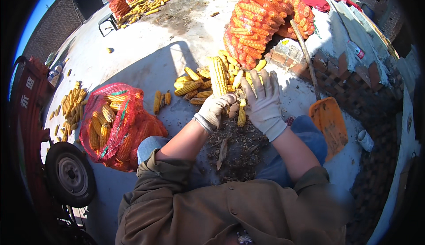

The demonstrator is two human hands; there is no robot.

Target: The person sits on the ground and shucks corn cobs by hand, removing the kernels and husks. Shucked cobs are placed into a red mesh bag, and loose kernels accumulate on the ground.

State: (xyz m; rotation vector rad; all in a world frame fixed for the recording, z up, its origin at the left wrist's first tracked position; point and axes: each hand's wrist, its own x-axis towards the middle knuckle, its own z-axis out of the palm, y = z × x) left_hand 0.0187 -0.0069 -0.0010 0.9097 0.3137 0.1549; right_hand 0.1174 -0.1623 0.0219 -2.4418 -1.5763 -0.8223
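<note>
My left hand (214,109), in a whitish work glove, is closed around the lower end of a large yellow corn cob (218,76) that points upward. To its right, my right hand (264,104), gloved alike, is spread with its fingers apart, palm down, and no cob shows in its grip. A smaller cob (241,116) lies between the two hands. Beyond them is a heap of yellow cobs (189,86) on the concrete floor. An open red mesh sack (132,125) with cobs in it stands to the left of my left knee.
Full mesh sacks (255,22) stand ahead at the right, by a long-handled shovel with an orange blade (328,124). Loose kernels and husks (232,148) litter the floor between my legs. A vehicle wheel (70,174) and more cobs (73,104) are at left. Bricks (352,76) lie at right.
</note>
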